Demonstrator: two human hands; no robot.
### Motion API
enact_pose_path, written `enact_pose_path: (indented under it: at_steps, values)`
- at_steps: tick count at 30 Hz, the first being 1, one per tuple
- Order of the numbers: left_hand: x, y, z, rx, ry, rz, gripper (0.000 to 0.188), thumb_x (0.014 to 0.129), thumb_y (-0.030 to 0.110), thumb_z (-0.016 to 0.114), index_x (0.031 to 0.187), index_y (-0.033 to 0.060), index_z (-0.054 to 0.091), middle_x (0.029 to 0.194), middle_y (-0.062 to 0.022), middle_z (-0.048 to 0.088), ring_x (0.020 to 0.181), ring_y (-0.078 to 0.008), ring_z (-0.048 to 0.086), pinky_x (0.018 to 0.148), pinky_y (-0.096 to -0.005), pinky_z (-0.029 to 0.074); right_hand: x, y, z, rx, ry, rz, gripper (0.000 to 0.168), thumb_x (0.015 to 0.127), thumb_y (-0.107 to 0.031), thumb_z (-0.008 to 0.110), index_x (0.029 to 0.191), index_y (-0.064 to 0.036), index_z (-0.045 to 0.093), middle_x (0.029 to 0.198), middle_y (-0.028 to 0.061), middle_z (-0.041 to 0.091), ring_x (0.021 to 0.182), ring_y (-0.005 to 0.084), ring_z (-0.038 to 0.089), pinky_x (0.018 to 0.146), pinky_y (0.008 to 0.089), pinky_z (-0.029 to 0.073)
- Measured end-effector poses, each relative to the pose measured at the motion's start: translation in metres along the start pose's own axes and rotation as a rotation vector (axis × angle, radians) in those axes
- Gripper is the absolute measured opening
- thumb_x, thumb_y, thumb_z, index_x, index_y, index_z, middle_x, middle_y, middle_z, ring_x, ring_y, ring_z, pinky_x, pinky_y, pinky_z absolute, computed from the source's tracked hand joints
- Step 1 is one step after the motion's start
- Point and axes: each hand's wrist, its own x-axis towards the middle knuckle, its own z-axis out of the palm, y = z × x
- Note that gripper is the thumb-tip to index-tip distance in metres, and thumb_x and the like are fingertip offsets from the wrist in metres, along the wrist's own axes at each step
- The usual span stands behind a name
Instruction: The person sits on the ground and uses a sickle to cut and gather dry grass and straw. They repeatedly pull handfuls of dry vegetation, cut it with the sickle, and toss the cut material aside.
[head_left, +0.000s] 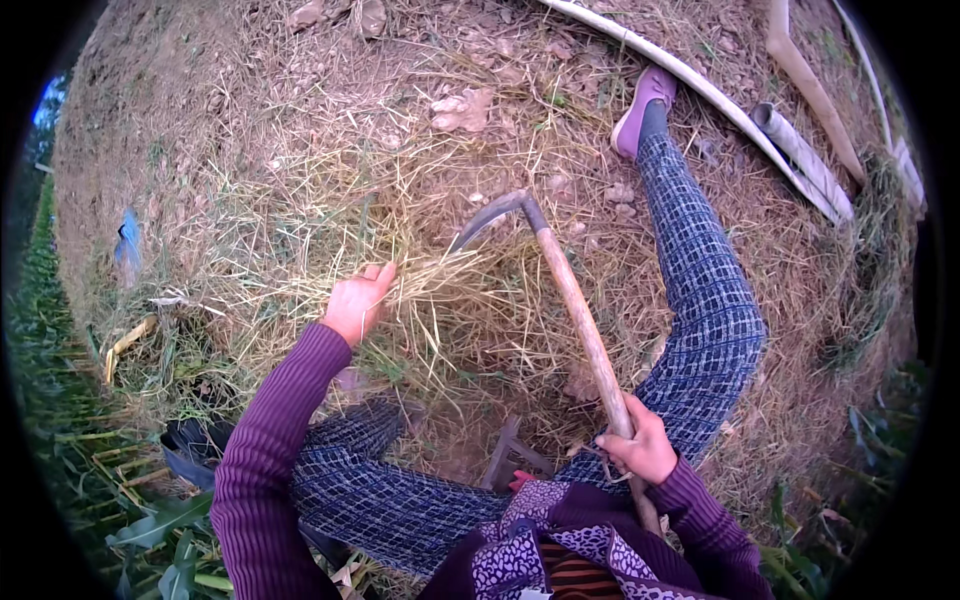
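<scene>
My right hand (643, 442) is wrapped around the long wooden handle (576, 307) of a sickle, low down near my lap. The sickle's curved metal blade (491, 214) points left, its tip close to a bunch of dry straw (431, 279). That bunch is gripped in my left hand (358, 300), the stalks sticking out to the right past my fingers. More loose straw (300, 225) lies spread on the soil beyond the hand and around it. A thin cord hangs at the handle beside my right hand.
Long pale poles (675, 71) and a grey tube (806, 142) lie at the upper right, by my outstretched foot in a purple shoe (643, 112). Stones (461, 110) dot the soil. A blue scrap (127, 240) lies left. Green leafy plants (52, 360) border the left edge.
</scene>
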Motion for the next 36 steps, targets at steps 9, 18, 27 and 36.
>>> enact_pose_path:
  at_steps: [9,18,27,36]
  values:
    - [-0.029,0.037,-0.050,0.221,0.015,-0.020,0.041,0.070,0.005,0.056,0.109,0.0054,0.048,0.119,-0.0167,0.046,0.089,-0.0244,0.056,0.065,-0.0335,0.049,0.007,0.015,0.002,-0.066,-0.074,-0.016,0.056,0.071,-0.004,0.064,0.122,-0.001,0.040,0.073,0.0090,0.056,0.059,0.0123,0.055,0.051,0.0259,0.045]
    - [0.047,0.106,0.016,0.196,0.025,0.198,0.041,0.078,0.009,0.049,0.118,0.0023,0.043,0.122,-0.0168,0.046,0.118,-0.0295,0.040,0.096,-0.0417,0.033,0.002,0.039,0.009,-0.329,-0.118,-0.102,0.061,0.068,-0.012,0.068,0.122,-0.002,0.040,0.085,0.0199,0.060,0.079,0.0263,0.063,0.071,0.0321,0.048]
    - [0.063,0.087,0.050,-0.026,-0.032,0.064,0.039,0.077,0.009,0.048,0.115,0.0029,0.044,0.114,-0.0167,0.049,0.111,-0.0300,0.045,0.095,-0.0426,0.033,0.008,0.034,0.010,-0.103,-0.159,0.039,0.055,0.072,-0.001,0.066,0.120,-0.003,0.040,0.065,0.0021,0.051,0.049,0.0084,0.050,0.041,0.0234,0.040]
    - [0.083,0.057,0.045,0.140,0.139,0.205,0.069,0.069,0.002,0.055,0.133,0.0068,0.028,0.123,-0.0193,0.043,0.123,-0.0338,0.033,0.106,-0.0434,0.022,0.013,0.028,0.014,-0.083,-0.176,0.064,0.055,0.073,0.001,0.064,0.121,-0.002,0.039,0.062,0.0010,0.050,0.046,0.0076,0.049,0.039,0.0226,0.039]
